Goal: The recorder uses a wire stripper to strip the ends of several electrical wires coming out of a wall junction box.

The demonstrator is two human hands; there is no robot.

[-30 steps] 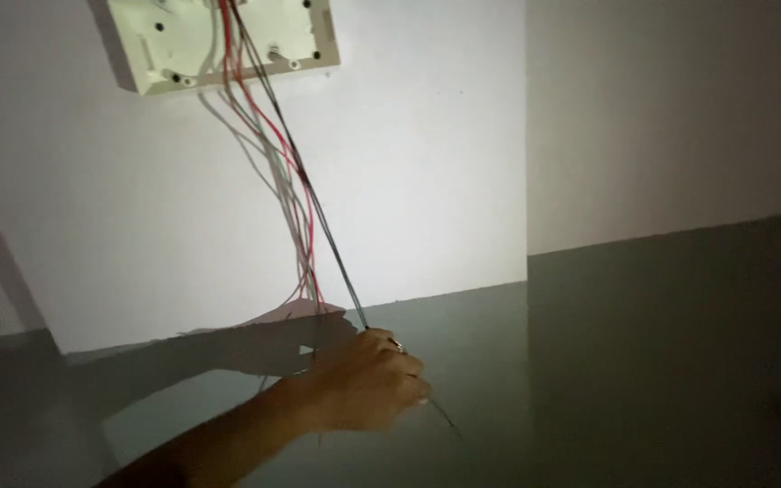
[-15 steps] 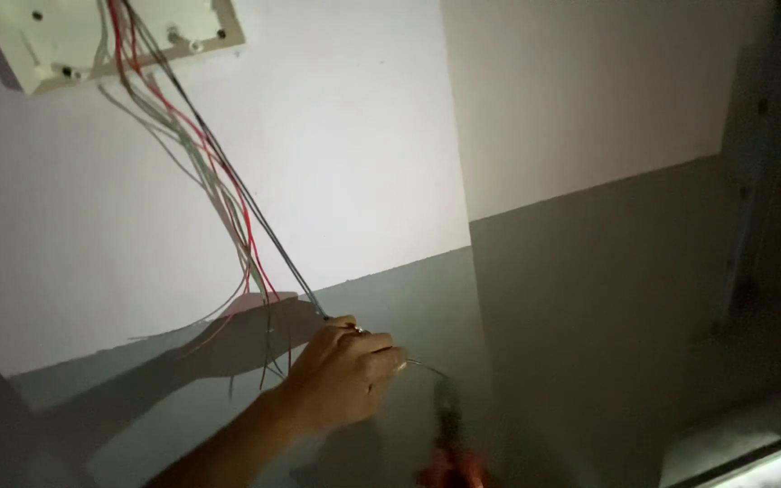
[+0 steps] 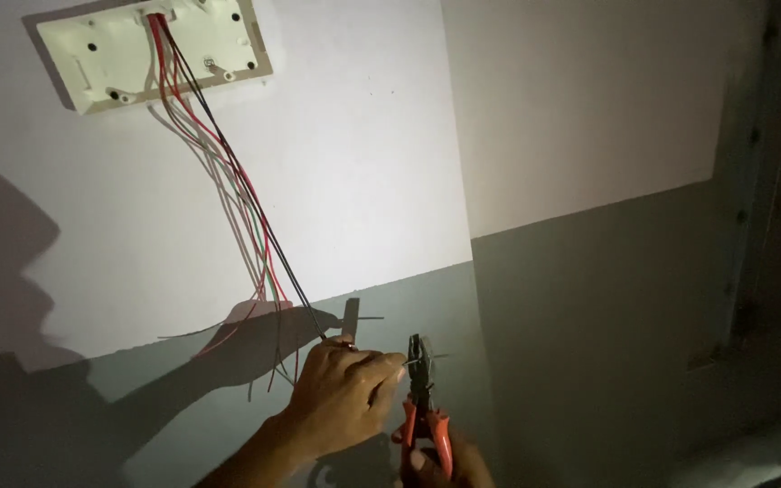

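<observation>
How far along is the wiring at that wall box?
Done: the wall box is mounted and the wire bundle hangs out of it. In hand: the left hand pinches the black wire near its end, and the right hand brings orange-handled pliers to its tip. Left: the other wires hang loose, and the box has no cover.

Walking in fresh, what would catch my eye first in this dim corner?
First the bundle of red, black and pale wires spilling from an open box high on the white wall. Low in the middle, the left hand pinches the black wire's end, right beside orange-handled pliers held up by the right hand. The hands throw a big shadow on the wall behind.
</observation>
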